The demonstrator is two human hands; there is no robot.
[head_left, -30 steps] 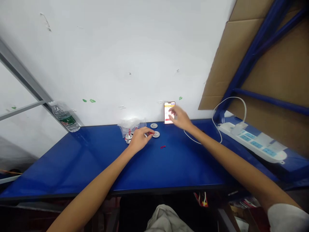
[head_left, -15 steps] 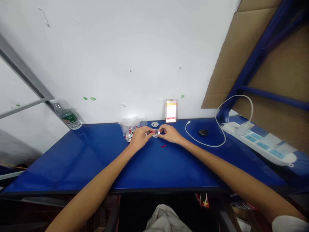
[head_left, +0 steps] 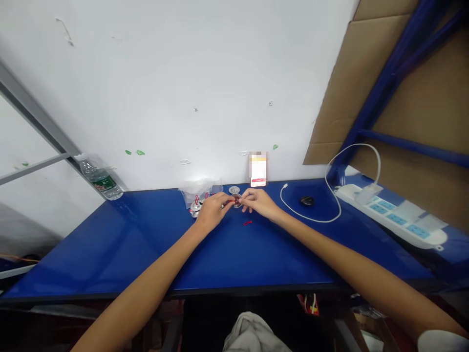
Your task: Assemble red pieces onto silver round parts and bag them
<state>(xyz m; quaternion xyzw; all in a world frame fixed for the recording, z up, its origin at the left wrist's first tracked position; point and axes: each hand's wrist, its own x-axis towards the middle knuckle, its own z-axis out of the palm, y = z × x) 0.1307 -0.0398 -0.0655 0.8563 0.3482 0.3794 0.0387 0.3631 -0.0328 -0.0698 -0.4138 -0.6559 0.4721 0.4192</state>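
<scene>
A small silvery metal disc (head_left: pixel 237 196) sits between my two hands, tilted up. My left hand (head_left: pixel 213 209) is closed at its left side, with a piece of red cord (head_left: pixel 230 199) at the fingertips. From the right, my right hand (head_left: pixel 259 202) pinches over the middle of the disc; what lies between those fingertips is hidden. Just behind stands another round disc (head_left: pixel 234 189), flat on the table. Beside my left hand are several silvery pieces with red loops (head_left: pixel 195 209), partly covered by it. A loose red cord loop (head_left: pixel 247 223) lies in front.
A clear plastic bag (head_left: pixel 198 188) lies behind my left hand. Against the wall leans a lit phone (head_left: pixel 258 169). Rightward are a white cable (head_left: pixel 315 219), a black mouse-like object (head_left: pixel 307 201) and a power strip (head_left: pixel 392 215). A water bottle (head_left: pixel 102 181) leans at the left.
My right fingers have shifted from the disc's right rim onto its middle, and its other fingers now hang lower. My left hand stays at the red cord. The view has shifted slightly.
</scene>
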